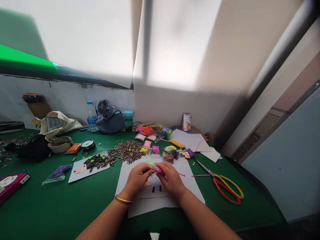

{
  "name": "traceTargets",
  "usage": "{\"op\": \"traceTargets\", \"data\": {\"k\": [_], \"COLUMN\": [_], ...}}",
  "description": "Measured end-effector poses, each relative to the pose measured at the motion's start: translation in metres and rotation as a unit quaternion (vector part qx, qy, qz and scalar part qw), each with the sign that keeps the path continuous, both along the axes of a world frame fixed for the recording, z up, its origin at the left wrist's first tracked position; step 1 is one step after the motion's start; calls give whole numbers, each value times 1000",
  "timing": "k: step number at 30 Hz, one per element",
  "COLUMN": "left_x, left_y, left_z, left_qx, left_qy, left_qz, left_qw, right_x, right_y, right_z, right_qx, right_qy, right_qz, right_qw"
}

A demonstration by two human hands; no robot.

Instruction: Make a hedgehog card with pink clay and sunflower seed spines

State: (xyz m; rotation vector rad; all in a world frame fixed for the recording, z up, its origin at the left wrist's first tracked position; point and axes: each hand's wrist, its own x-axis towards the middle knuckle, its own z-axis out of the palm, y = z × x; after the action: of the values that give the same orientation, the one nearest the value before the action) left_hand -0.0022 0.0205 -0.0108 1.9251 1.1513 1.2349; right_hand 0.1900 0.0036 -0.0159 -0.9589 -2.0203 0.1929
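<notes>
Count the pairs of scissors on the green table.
1: a steel pair with red and yellow loop handles, lying on the green tabletop to the right of the person's right hand. More could be hidden under the papers.

Head view looks down at left hand (136, 181) and right hand (172, 180).

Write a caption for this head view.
Left hand and right hand pinch pink clay over white paper, near sunflower seeds and scissors.
</notes>
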Motion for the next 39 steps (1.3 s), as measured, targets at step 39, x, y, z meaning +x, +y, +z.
{"op": "traceTargets", "data": {"k": [39], "left_x": [-19], "left_y": [14], "left_z": [12], "left_qx": [-74], "left_qy": [-122], "left_qz": [134], "left_qw": [981], "right_x": [72], "right_y": [74], "right_z": [18], "right_qx": [-91], "right_qy": [-238], "right_qz": [-385], "right_qw": [887]}}
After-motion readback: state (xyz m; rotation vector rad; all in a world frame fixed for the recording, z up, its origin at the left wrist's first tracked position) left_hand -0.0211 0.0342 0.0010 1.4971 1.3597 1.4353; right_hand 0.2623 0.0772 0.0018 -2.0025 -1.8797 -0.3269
